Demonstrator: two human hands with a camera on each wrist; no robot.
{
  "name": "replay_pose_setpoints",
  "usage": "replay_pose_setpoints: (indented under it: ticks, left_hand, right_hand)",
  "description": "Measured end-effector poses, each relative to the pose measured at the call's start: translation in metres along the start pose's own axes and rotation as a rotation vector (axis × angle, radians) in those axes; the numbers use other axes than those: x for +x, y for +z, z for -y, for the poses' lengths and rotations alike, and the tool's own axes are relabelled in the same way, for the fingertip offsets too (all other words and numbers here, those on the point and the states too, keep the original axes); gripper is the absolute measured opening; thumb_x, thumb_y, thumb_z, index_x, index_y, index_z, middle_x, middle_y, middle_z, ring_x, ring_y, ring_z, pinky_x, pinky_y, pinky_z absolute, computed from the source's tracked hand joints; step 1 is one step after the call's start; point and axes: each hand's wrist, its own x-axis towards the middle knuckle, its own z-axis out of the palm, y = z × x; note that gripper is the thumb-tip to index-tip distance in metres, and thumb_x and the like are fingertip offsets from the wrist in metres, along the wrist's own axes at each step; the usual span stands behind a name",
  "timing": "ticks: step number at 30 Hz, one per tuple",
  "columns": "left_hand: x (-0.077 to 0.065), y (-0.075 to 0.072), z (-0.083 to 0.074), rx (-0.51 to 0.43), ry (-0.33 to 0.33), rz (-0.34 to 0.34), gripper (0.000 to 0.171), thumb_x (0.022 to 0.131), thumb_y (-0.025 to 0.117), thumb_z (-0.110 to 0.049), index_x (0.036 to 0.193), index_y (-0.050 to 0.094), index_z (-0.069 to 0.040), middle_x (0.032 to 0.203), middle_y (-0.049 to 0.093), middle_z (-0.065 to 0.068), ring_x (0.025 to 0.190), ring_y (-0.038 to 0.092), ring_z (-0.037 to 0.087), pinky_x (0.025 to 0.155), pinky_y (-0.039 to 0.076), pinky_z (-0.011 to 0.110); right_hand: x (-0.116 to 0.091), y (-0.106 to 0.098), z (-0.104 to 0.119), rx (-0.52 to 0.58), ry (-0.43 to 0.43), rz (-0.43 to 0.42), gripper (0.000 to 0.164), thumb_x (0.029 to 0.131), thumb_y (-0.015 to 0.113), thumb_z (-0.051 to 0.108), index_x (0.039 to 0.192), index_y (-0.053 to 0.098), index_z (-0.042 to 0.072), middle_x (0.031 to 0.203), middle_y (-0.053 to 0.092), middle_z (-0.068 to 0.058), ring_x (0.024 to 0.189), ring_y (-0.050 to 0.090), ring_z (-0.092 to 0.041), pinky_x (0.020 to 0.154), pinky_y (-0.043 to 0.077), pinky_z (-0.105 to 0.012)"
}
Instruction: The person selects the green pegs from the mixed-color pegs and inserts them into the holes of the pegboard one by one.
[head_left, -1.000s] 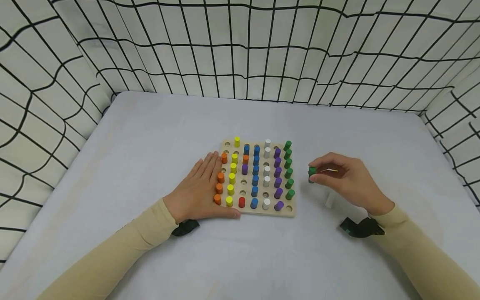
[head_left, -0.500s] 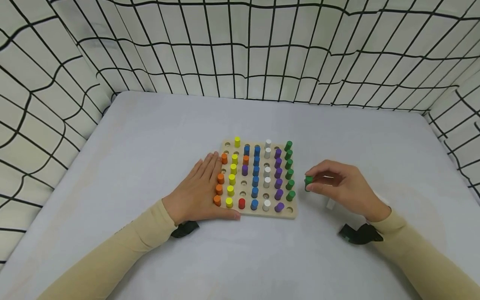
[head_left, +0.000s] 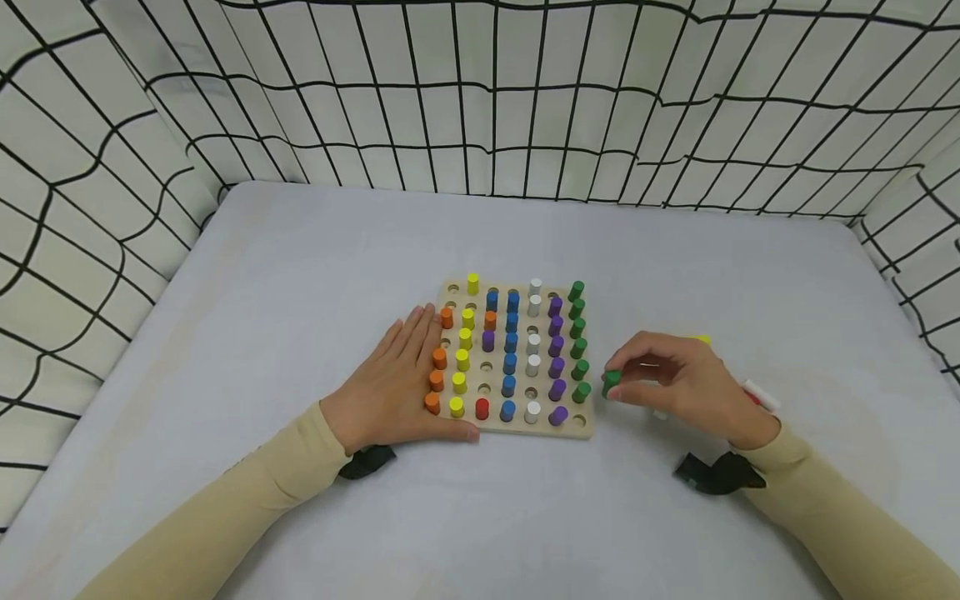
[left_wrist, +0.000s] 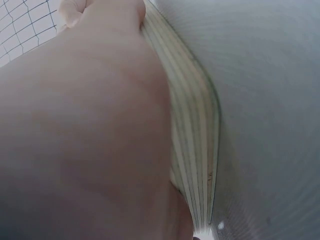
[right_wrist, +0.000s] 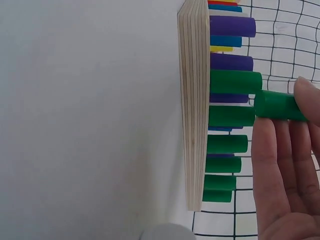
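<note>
A wooden pegboard [head_left: 555, 425] lies on the white table, with columns of orange, yellow, blue, white, purple and green pegs standing in its holes. My left hand [head_left: 401, 379] lies flat along the board's left side, fingers straight and thumb along the front edge. Just right of the board, my right hand [head_left: 675, 379] pinches a green peg [head_left: 611, 383] between thumb and fingers. In the right wrist view this green peg [right_wrist: 277, 105] is level with the tops of the standing green pegs [right_wrist: 235, 82]. The front right hole [head_left: 579, 421] of the board holds no peg.
Behind and beside the right hand lie loose pegs: a yellow one [head_left: 701, 339], a white one [head_left: 763, 394] and a red one [head_left: 750, 398], partly hidden. A black grid netting [head_left: 495, 92] rises behind the table.
My right hand has moved left and toward the front with the green peg, closer to the board's right edge. Loose pegs behind it have come into sight. My left hand stays in place.
</note>
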Motion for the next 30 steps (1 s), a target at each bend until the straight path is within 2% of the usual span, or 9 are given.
replay_pose_setpoints:
  ticks: [12,19,25,30]
  left_hand:
    - [0.001,-0.001,0.001,0.010,-0.007,0.001,0.146,0.069,0.067,-0.090,0.165,0.005,0.000,0.176,0.000,0.018,0.165,0.001,0.039,0.135,0.008,0.056]
    - [0.002,0.000,0.000,0.015,-0.005,-0.003,0.145,0.069,0.068,-0.089,0.165,0.006,0.000,0.176,0.001,0.018,0.165,0.002,0.039,0.135,0.008,0.056]
    - [0.002,0.000,0.000,0.010,-0.005,0.000,0.146,0.069,0.068,-0.089,0.165,0.005,0.000,0.176,0.000,0.018,0.165,0.002,0.039,0.135,0.007,0.056]
    - [0.002,0.000,0.000,0.012,-0.001,0.002,0.145,0.069,0.068,-0.089,0.165,0.005,0.001,0.176,0.000,0.019,0.165,0.002,0.039,0.134,0.008,0.057]
  right_hand:
    - [0.000,0.006,-0.001,0.089,-0.035,0.055,0.032,0.081,0.081,-0.010,0.106,0.072,0.009,0.101,0.072,0.000,0.094,0.071,-0.012,0.090,0.063,-0.025]
    - [0.001,0.010,-0.002,0.069,-0.016,0.065,0.027,0.083,0.082,-0.006,0.105,0.074,0.009,0.101,0.072,0.001,0.094,0.072,-0.010,0.089,0.063,-0.023]
    - [0.000,0.011,-0.003,0.070,-0.020,0.091,0.025,0.083,0.081,-0.006,0.106,0.074,0.004,0.101,0.074,0.001,0.094,0.072,-0.010,0.087,0.063,-0.022]
    - [0.000,0.013,-0.006,0.059,-0.020,0.125,0.026,0.084,0.081,-0.003,0.107,0.076,0.009,0.103,0.077,-0.004,0.095,0.072,-0.009,0.087,0.063,-0.022]
